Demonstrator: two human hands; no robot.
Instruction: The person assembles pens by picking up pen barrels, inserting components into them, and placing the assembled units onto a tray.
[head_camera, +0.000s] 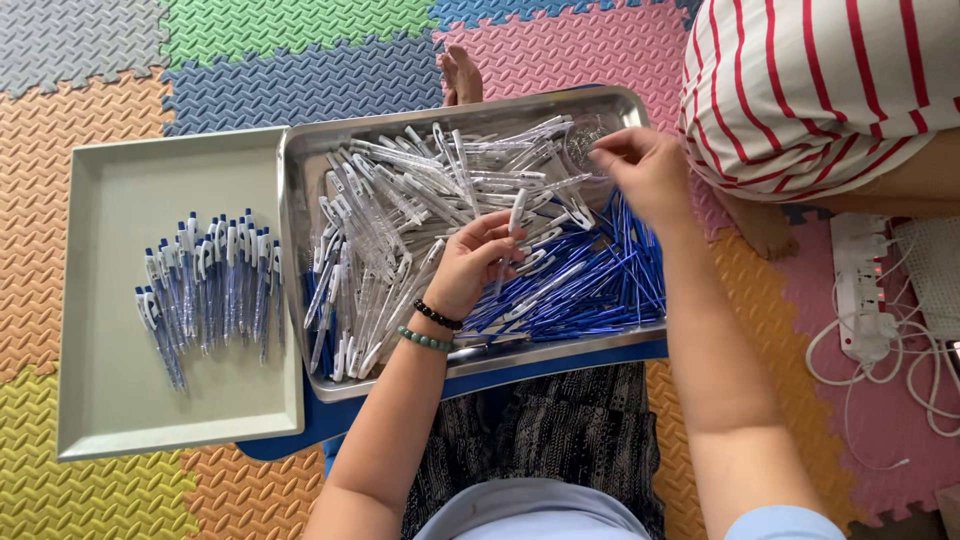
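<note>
Left hand (478, 262) fingers closed round a clear pen barrel (515, 215) over the steel tray (300, 160); right hand (640, 170) fingers pinch small parts, unidentifiable. Blue refills (600, 285) lie just beside both hands. Steadying the barrel would likely ease seating a refill straight.
</note>
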